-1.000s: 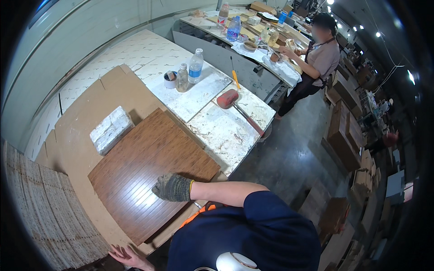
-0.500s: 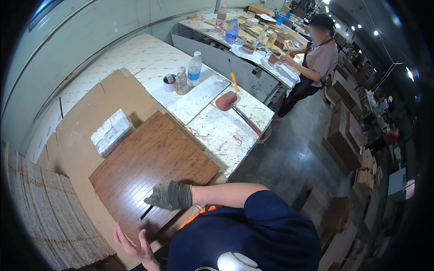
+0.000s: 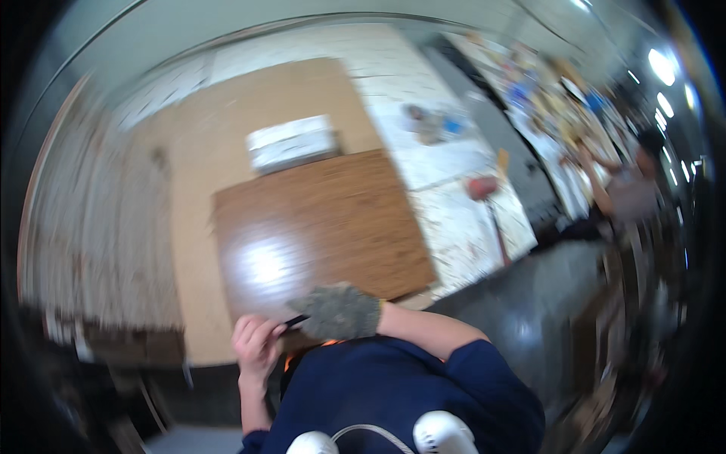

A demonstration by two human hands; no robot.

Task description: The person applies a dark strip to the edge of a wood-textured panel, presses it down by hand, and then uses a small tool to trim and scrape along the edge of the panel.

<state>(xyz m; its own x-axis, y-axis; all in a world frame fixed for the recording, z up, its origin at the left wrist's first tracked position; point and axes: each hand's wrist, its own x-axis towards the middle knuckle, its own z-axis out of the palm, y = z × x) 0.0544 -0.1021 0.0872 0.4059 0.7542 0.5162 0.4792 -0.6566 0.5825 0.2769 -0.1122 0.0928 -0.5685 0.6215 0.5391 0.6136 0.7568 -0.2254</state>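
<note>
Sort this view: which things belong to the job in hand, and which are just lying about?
Likely in use:
slim dark object, at the left hand and gloved right hand
brown panel, by the hands
cardboard under the panel

Likely lying about:
red-headed mallet
white block
blurred bottles

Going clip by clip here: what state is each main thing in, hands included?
Left hand: bare, fingers pinched at one end of the stick
Right hand: gloved, at the stick's other end; grip blurred
Stick: dark, between both hands
Board: lying flat on the cardboard
Cardboard: spread flat
Block: lying at the board's far edge
Mallet: lying down, untouched
Bottle: upright; cap too blurred
</note>
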